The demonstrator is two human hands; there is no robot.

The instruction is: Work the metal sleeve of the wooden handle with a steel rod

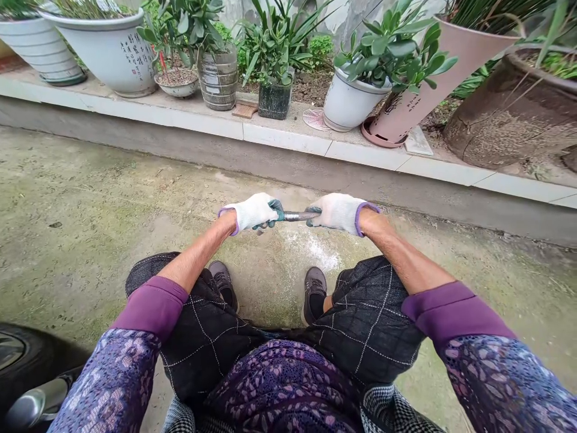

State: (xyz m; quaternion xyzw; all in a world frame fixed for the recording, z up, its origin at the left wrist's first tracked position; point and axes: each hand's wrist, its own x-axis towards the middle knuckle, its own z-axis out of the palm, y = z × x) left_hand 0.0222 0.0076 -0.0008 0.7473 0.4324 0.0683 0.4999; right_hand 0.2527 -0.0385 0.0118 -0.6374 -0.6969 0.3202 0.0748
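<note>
Both my hands wear white knit gloves with purple cuffs and grey-green fingertips. My left hand (253,211) is closed round one end of a short grey metal rod (299,216). My right hand (338,212) is closed round its other end. The rod lies level between them, above my knees and shoes. Only its middle shows; both ends are hidden in the gloves. A pale patch of white powder or scrapings (315,248) lies on the concrete ground right below the rod.
A low tiled ledge (279,137) runs across the back with several potted plants: white pots (108,51), a dark jar (219,77), a pink pot (424,90), a large brown pot (509,114). A dark tyre and chrome part (27,379) sit at bottom left.
</note>
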